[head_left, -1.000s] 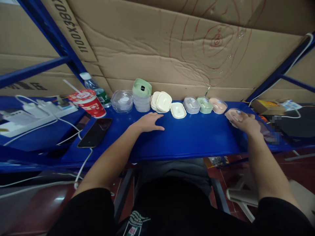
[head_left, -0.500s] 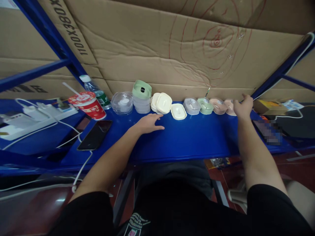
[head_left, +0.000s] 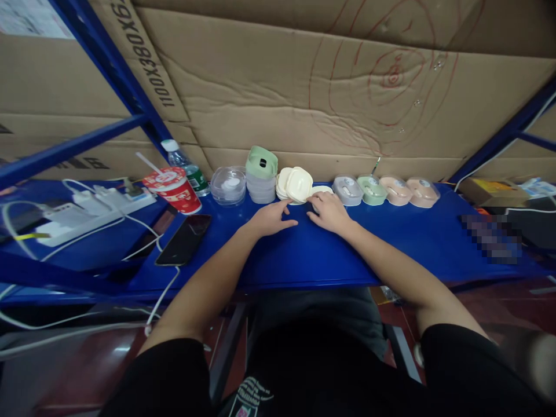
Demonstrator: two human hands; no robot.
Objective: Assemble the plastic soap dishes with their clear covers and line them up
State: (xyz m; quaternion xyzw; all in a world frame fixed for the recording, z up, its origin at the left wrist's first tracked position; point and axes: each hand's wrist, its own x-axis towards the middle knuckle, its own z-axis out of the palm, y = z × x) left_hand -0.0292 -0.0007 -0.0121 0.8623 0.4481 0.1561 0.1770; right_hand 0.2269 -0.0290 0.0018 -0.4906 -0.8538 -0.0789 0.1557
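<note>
My left hand point(head_left: 271, 219) rests low over the blue shelf, in front of a small pile of cream lids point(head_left: 299, 184). Its thumb and fingers are apart, with nothing between them, and the fingertips come close to the pile's front edge. Beside it, my right hand point(head_left: 329, 211) is over a single cream lid point(head_left: 322, 190) and hides most of it. The right fingers are spread and hold nothing that I can see; whether they touch the lid I cannot tell. Left of the pile stands a stack of transparent containers point(head_left: 262, 188) topped by green lids point(head_left: 262, 162).
Lidded boxes in grey point(head_left: 347, 190), green point(head_left: 373, 191) and pink point(head_left: 396, 191) line the right back. On the left are transparent bowls point(head_left: 228, 185), a red cup point(head_left: 176, 191) with a straw, a water bottle point(head_left: 191, 171), a phone point(head_left: 183, 239) and a power strip point(head_left: 95, 214).
My right hand has come left from the pink box at the far right to the single cream lid. My left hand stays by the pile. The view has shifted slightly.
</note>
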